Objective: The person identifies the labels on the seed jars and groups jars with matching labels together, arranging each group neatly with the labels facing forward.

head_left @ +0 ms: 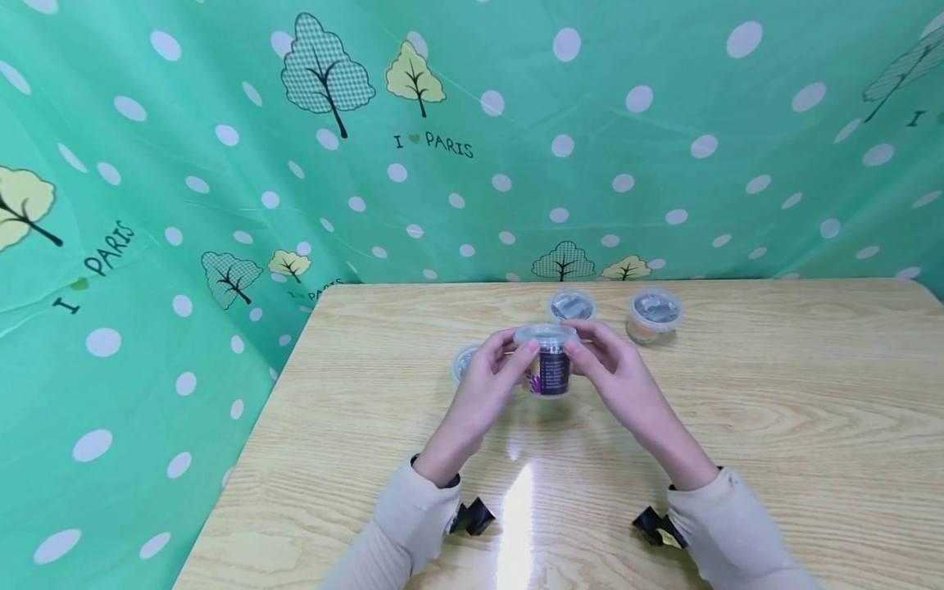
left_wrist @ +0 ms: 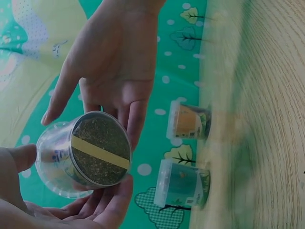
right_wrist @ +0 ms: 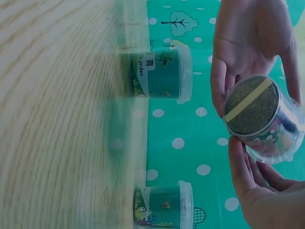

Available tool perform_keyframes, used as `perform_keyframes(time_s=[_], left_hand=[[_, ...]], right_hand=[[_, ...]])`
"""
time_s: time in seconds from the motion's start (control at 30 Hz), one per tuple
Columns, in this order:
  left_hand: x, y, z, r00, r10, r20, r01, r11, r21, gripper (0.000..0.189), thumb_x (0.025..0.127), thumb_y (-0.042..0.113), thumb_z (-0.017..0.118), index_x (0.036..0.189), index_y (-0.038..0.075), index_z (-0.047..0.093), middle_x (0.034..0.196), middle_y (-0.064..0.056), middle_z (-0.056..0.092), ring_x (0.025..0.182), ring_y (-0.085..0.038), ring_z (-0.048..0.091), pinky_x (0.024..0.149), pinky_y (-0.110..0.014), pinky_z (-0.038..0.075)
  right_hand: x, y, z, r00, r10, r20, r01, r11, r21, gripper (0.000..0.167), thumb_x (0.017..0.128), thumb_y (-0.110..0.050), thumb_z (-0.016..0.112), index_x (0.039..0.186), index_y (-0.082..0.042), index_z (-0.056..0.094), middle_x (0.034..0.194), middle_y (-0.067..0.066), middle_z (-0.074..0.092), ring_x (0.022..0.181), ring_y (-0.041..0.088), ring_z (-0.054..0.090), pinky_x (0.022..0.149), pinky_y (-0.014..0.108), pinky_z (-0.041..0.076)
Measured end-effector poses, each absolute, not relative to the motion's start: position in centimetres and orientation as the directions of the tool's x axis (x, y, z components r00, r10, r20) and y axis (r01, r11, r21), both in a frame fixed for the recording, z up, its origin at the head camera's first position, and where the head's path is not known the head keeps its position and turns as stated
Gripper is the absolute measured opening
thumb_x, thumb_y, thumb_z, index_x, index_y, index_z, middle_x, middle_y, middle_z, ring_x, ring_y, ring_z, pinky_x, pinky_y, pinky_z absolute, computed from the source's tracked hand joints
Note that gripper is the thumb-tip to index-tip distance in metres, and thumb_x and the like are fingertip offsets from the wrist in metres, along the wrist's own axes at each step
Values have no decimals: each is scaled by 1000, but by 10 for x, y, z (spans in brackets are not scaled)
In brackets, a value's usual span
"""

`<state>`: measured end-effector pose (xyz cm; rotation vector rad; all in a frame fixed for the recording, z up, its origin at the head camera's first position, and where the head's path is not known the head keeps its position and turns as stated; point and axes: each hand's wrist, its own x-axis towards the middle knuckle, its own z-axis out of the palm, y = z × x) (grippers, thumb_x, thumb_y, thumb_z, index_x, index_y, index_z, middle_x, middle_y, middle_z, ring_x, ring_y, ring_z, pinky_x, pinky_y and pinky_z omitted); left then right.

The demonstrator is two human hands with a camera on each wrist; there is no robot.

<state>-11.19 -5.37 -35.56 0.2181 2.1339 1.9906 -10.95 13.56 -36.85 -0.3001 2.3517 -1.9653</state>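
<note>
Both hands hold one clear plastic tub (head_left: 546, 360) with a lid, raised above the table. Dark, soil-like stuff shows through its base (left_wrist: 100, 150), crossed by a pale yellow strip; a dark printed label faces me in the head view. My left hand (head_left: 490, 377) grips the tub's left side, thumb on the front near the rim. On the other side my right hand (head_left: 615, 373) holds it, thumb also at the front just under the lid. In the wrist views the tub tilts with its base toward the cameras.
Behind the held tub stand two more lidded tubs, one teal (left_wrist: 183, 183) and one with orange (head_left: 644, 329) in it. Another lid (head_left: 461, 360) shows partly behind my left hand. The wood-grain table (head_left: 774, 410) ends at a green dotted curtain (head_left: 516, 205).
</note>
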Motion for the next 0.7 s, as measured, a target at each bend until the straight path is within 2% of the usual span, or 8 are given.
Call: perform_keyframes(time_s=[0.13,0.37,0.7], left_hand=[[-112,-54,-355,-967,251,-49,-34,63,997,51,101,31,57,141,1,47,127,-17,61,114,-26,63,99,-35,53],[-113,-55,-356,-965,259,-45,-28,70,997,51,101,31,57,141,1,47,128,-17,60,115,-26,62,100,-36,52],[-110,-52,-357,-963,268,-22,15,136,991,63,101,38,56,148,2,37,139,-15,51,125,-28,57,104,-39,50]], right_hand=[[-111,137,-368,-976,-202,84,-116,154,-981,50,106,-31,48,144,0,44,136,22,55,122,35,58,93,21,54],[-112,137,-368,-974,-210,81,-112,139,-984,49,106,-29,48,144,1,44,137,22,54,121,36,58,91,25,56],[-109,134,-367,-986,-153,72,-98,169,-981,49,104,-32,51,143,-1,47,134,20,56,120,33,59,91,21,55]])
